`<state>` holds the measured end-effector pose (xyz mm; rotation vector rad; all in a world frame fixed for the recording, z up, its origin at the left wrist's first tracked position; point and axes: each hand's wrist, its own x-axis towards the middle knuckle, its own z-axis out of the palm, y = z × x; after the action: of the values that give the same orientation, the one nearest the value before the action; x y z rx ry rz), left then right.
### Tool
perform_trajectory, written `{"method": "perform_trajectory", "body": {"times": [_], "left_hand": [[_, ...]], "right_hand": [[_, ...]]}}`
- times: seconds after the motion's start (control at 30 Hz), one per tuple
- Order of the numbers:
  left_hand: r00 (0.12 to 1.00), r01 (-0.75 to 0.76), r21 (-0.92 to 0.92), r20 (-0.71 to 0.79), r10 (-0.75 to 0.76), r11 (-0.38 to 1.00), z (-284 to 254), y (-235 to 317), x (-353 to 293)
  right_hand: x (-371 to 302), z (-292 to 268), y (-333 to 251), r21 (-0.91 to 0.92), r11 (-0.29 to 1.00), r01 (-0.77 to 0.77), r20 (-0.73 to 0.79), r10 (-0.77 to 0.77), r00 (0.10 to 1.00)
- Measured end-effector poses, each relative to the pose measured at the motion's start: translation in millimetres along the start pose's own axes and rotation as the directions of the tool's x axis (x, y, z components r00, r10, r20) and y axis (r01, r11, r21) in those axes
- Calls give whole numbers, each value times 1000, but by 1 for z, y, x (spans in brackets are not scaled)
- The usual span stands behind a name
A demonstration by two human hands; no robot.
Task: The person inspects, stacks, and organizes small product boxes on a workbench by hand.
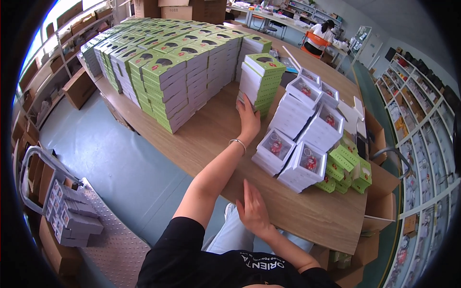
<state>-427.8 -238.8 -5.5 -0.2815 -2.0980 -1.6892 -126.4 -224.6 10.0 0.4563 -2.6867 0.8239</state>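
My left hand [248, 119] reaches across the table, its fingers spread against the lower near side of a tall stack of green-and-white boxes [260, 79]. The hand presses on the stack rather than wrapping round it. Lower down, my right hand [253, 209] is held at the table's near edge, fingers stretched out and nothing in it. To the right of the stack stand piles of white trays [307, 126], the top ones showing red figure keychains [310, 162]. Beside them lies a heap of green box sleeves [345, 165].
A large block of stacked green-and-white boxes [163, 72] fills the table's [201, 139] far left. A metal cart [115, 235] carrying grey trays [72, 216] stands on the floor at left. Open cartons [382, 192] and shelves [422, 134] line the right. A person [322, 36] sits far back.
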Motion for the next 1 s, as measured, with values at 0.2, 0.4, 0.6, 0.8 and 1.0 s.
{"method": "perform_trajectory", "body": {"times": [0.2, 0.4, 0.6, 0.8, 1.0], "left_hand": [[996, 3, 2, -93, -2, 1000, 55, -2, 24], [989, 94, 93, -127, -82, 991, 79, 9, 48], [970, 157, 157, -212, -122, 975, 91, 2, 68], [966, 148, 189, -240, -100, 971, 112, -3, 87], [959, 193, 194, -244, -143, 962, 119, -9, 103]], "right_hand": [[-23, -14, 6, -85, 995, 56, 40, -53, 998], [-34, -31, 16, 11, 999, 34, 53, -35, 998], [-26, -30, 18, 65, 997, 45, 21, -46, 999], [-28, -25, 26, 56, 995, 77, -17, -76, 997], [-33, -17, 38, 48, 992, 117, -40, -115, 993]]}}
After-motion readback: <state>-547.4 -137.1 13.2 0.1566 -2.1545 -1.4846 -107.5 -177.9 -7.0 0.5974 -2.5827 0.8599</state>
